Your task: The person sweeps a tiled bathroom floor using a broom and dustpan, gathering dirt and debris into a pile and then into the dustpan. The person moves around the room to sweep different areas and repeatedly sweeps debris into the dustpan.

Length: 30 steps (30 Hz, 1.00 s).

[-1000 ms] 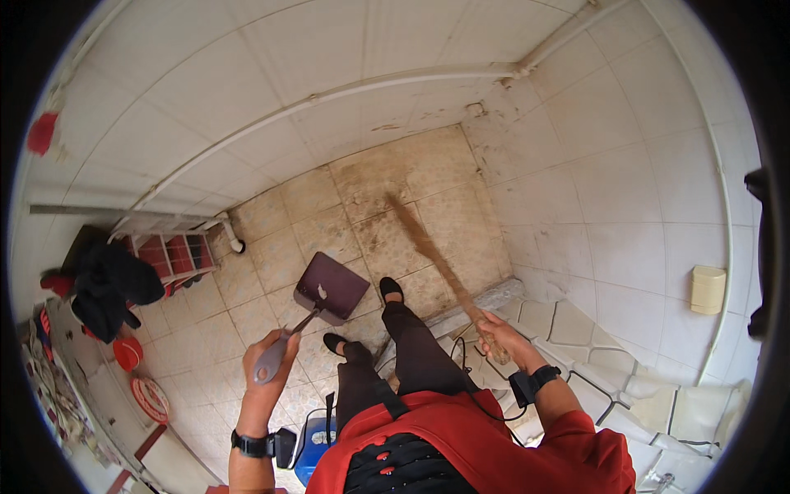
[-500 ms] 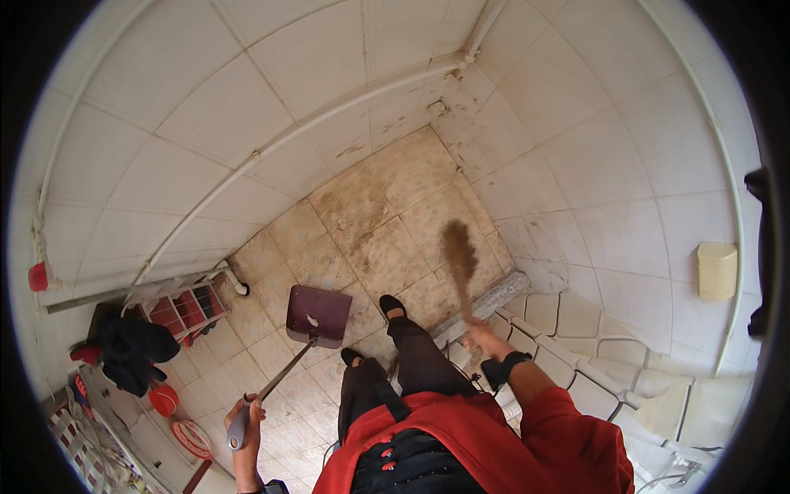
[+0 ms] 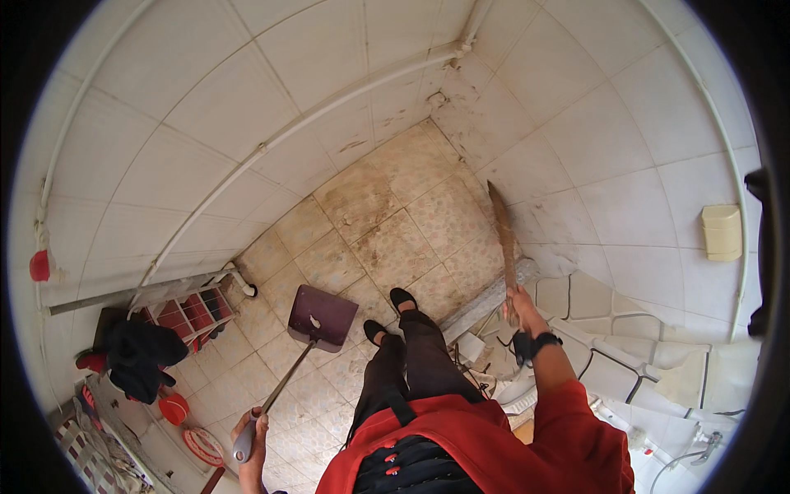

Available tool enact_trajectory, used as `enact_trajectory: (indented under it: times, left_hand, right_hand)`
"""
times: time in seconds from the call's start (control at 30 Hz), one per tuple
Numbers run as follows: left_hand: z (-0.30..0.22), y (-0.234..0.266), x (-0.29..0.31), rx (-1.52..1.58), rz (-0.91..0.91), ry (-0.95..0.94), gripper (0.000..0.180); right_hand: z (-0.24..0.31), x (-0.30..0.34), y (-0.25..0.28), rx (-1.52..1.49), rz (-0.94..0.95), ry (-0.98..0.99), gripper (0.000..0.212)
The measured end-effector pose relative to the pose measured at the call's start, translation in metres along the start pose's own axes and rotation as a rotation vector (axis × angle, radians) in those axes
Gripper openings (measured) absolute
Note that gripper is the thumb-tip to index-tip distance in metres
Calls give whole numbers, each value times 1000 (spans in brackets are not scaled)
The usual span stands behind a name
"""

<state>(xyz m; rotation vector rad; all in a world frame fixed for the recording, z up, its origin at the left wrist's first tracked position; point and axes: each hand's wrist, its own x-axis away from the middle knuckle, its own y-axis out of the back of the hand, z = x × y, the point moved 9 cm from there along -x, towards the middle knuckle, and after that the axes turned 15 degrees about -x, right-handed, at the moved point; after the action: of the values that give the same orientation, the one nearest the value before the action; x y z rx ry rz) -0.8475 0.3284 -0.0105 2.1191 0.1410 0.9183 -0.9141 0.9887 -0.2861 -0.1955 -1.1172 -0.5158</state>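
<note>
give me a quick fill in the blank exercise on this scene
In the picture, the broom in the right hand is to the ____ of the dustpan.
The left hand grips the dustpan by its ____.
Both shoes are ____.
The sleeve at the lower right is ____.

Missing words: right; handle; black; red.

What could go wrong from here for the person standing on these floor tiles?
The slim brown broom in the right hand has its tip close to the white tiled wall, so it might knock or catch there; whether it touches is unclear.

The maroon rectangular dustpan, held by its grey handle in the left hand, is near the black left shoe, so a step that way could bump it.
</note>
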Motion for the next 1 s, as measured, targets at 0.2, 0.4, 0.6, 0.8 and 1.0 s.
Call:
enact_trajectory:
  times: [0.2, 0.4, 0.6, 0.8, 1.0]
  left_hand:
    - [39, 11, 22, 97, -28, 59, 39]
    - [67, 4, 12, 157, -12, 41, 38]
    - [82, 14, 9, 137, 10, 35, 35]
    - [78, 11, 0, 115, 45, -11, 33]
    - [73, 3, -2, 127, 64, -18, 35]
  right_hand:
    - [-80, 3, -132, 284, 167, -79, 34]
    - [-126, 95, -188, 145, 391, -324, 65]
    - [-113, 132, -85, -236, 280, -227, 50]
    - [-151, 83, -17, -545, 42, -254, 20]
    - [-170, 72, -123, -376, 226, -304, 19]
